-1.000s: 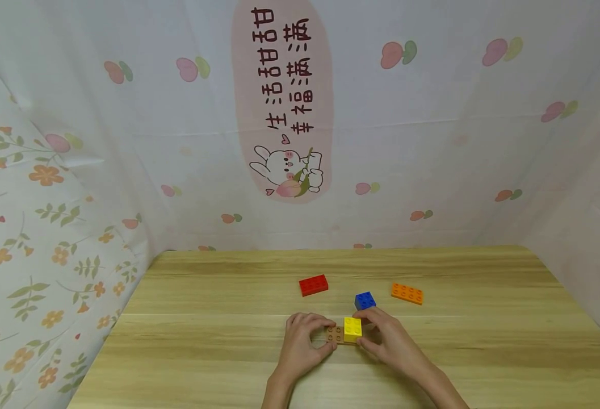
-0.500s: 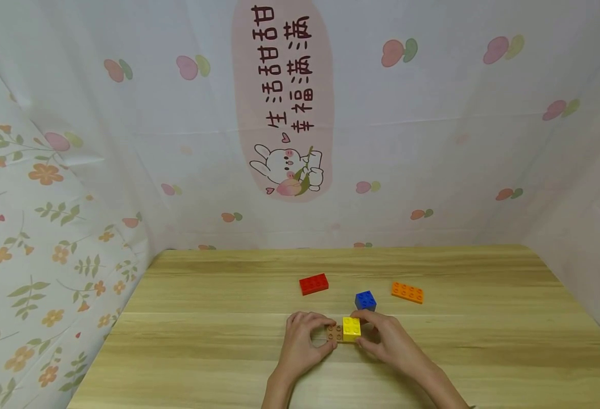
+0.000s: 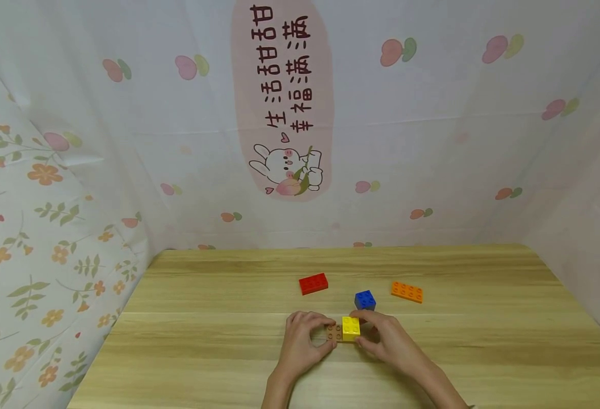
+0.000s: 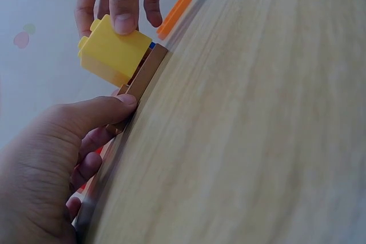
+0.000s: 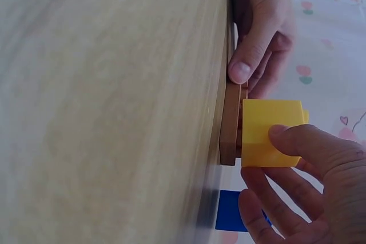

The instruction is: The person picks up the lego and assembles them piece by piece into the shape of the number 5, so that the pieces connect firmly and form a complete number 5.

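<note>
A flat brown building brick (image 3: 334, 333) lies on the table, pinched at its left end between thumb and fingers of my left hand (image 3: 302, 343). My right hand (image 3: 389, 341) pinches a yellow building brick (image 3: 351, 328) by its sides, over the brown brick's right half. In the left wrist view the yellow brick (image 4: 114, 50) sits slightly tilted, with a thin gap showing above the brown brick (image 4: 146, 75). Brown studs show in that gap in the right wrist view, beside the yellow brick (image 5: 271, 132).
Just behind my right fingers stands a blue brick (image 3: 365, 299). A red brick (image 3: 313, 283) lies further back to the left, and a flat orange brick (image 3: 407, 292) to the right. Patterned cloth (image 3: 432, 142) hangs behind the wooden table (image 3: 202, 329).
The yellow brick and my right hand have shifted very slightly left over the brown brick. My left hand keeps its hold in the same place.
</note>
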A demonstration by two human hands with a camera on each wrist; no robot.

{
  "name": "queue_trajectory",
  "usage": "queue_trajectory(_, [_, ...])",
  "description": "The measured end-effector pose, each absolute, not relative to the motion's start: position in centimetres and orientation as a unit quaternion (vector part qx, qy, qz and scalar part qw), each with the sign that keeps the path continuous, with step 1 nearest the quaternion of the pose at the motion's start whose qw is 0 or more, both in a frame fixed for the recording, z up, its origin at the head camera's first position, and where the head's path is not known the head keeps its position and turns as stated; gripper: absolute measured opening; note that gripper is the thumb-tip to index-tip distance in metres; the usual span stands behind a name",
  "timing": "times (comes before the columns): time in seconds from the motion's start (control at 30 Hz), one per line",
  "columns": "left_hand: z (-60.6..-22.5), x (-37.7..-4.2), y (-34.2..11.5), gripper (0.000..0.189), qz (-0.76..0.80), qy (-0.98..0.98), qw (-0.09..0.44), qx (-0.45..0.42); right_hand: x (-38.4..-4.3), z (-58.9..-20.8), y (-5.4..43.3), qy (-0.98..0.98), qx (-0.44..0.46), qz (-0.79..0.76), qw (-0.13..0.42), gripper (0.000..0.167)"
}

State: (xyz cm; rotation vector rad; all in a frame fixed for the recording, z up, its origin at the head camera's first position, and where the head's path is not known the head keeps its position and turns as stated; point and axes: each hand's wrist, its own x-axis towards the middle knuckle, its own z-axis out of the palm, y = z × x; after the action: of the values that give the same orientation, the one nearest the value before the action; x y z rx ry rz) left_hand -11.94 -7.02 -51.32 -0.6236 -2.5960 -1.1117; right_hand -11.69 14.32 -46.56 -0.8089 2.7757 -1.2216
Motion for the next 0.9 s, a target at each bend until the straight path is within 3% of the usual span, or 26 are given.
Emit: queue_trajectory(0.9, [-51.32, -11.99, -7.06, 0.028, -0.388, -0.89, 0.113, -0.211, -11.57, -46.39, 13.99, 0.884, -0.286, -0.368, -0.031, 0.037])
